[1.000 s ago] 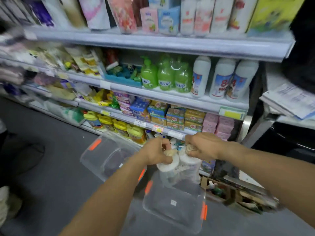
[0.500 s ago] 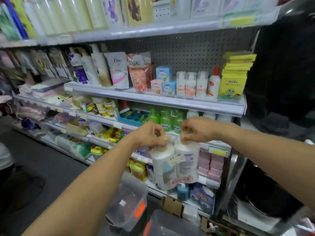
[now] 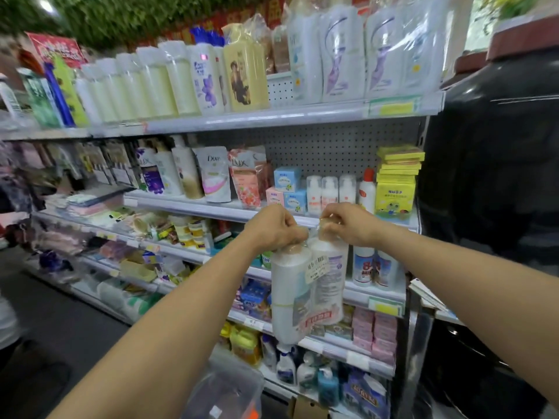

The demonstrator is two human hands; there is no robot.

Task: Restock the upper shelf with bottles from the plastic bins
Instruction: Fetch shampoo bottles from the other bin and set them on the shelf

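A plastic-wrapped pack of two white bottles (image 3: 305, 291) hangs upright in front of the shelves, a price sticker on its front. My left hand (image 3: 273, 227) grips the top of the left bottle and my right hand (image 3: 348, 222) grips the top of the right one. The upper shelf (image 3: 257, 119) runs across the top of the view, lined with pale yellow and white bottles; a gap with bare pegboard shows near its middle. A clear plastic bin (image 3: 225, 391) with an orange clip stands low, below my arms.
Lower shelves hold refill pouches, small boxes, soap packs and green pump bottles. A tall dark cabinet (image 3: 496, 176) stands to the right of the shelving. Grey floor lies at the left, where part of another person shows at the edge.
Both hands have lifted the bottle pack out of the bin to mid-shelf height. The view has tilted up, bringing the upper shelf into sight.
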